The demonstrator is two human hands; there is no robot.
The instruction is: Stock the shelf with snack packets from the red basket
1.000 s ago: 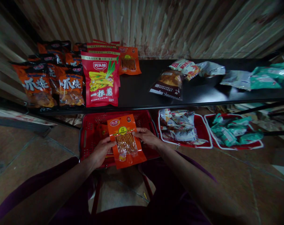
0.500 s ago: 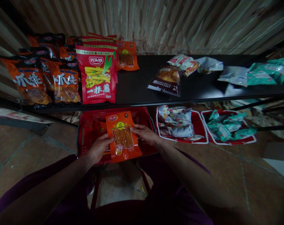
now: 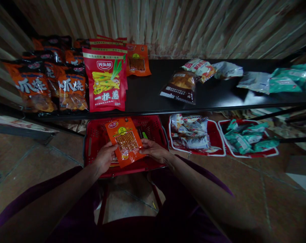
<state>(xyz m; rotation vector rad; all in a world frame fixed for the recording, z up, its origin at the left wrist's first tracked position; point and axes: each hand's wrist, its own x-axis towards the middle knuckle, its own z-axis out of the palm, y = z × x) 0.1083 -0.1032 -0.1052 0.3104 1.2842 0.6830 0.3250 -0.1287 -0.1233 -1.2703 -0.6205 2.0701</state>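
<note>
An orange snack packet (image 3: pixel 125 141) with a clear window showing brown sticks is held between my two hands, tilted to the left. My left hand (image 3: pixel 106 156) closes on its left edge, and my right hand (image 3: pixel 154 151) pinches the right edge. Beneath the packet is a red shopping basket (image 3: pixel 158 130), with more orange packets partly hidden inside it. Something green and dark lies in that basket beside my right fingertips; I cannot make out what it is.
Above the basket runs a black shelf (image 3: pixel 145 96). On it are orange-black bags (image 3: pixel 73 89), red packets (image 3: pixel 104 81), another orange packet (image 3: pixel 138 60), a brown snack bag (image 3: pixel 180 86) and several white and green bags. Two red baskets to the right hold white bags (image 3: pixel 195 133) and green bags (image 3: pixel 244 138).
The orange packet has tilted to the left and moved slightly up and left, still in both hands. More of the basket's contents show on its right side.
</note>
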